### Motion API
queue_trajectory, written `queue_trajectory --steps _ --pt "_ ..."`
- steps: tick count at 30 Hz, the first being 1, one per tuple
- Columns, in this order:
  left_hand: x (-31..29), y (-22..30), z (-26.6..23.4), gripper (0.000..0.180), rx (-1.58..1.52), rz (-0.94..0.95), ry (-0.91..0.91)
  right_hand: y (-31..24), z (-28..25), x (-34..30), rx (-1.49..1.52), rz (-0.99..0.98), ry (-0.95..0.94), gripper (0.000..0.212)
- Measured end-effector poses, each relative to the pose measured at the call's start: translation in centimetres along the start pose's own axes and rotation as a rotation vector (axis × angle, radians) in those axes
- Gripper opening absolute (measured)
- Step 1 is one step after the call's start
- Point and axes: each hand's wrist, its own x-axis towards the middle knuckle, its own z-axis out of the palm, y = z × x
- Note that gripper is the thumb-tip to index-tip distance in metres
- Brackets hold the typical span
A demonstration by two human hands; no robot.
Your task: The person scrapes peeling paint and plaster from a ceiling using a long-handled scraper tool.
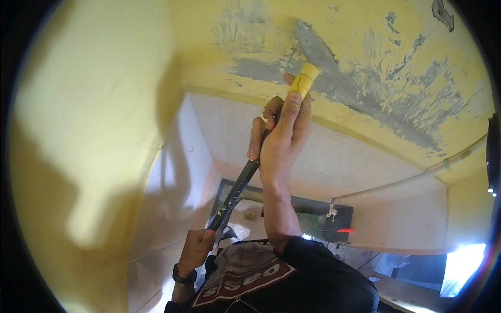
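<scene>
Both my hands are closed on a long-handled scraper (240,189) with a black shaft and a yellow collar. My left hand (196,251), with a dark watch at its wrist, grips the shaft's lower end. Higher up, my right hand (282,133) wraps the shaft, its thumb and a finger against the yellow collar (305,79). Beyond the collar, a flat grey blade (316,46) lies against the yellow painted wall (365,31). Around it, a grey patch (360,99) shows where the paint is off, with ragged scrape marks. The blade's exact contact edge is hard to make out.
Yellow wall (88,104) also rises close on the left, carrying my shadow. Pale tiles (334,151) lie below the painted part. A pipe (412,177) runs along at right, near a small tap (331,211). Bright light (462,271) glares at lower right.
</scene>
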Motion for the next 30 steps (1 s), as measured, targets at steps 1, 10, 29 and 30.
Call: queue_trajectory --steps 1,10,29,30 --pt "0.0 -0.1 0.2 0.068 0.002 -0.005 0.009 0.3 -0.1 0.0 -0.008 -0.013 0.006 0.042" --pt "-1.5 -1.8 1.5 0.068 -0.014 -0.042 -0.01 2.2 -1.1 -1.7 -0.103 0.033 0.017 0.046" --pt "3.7 3.0 4.4 0.078 -0.019 0.117 -0.112 -5.2 -0.2 4.1 -0.027 -0.094 -0.168 0.037" --pt "5.1 5.0 4.4 0.079 0.003 0.175 -0.118 -7.3 1.1 4.7 -0.101 -0.127 -0.132 0.04"
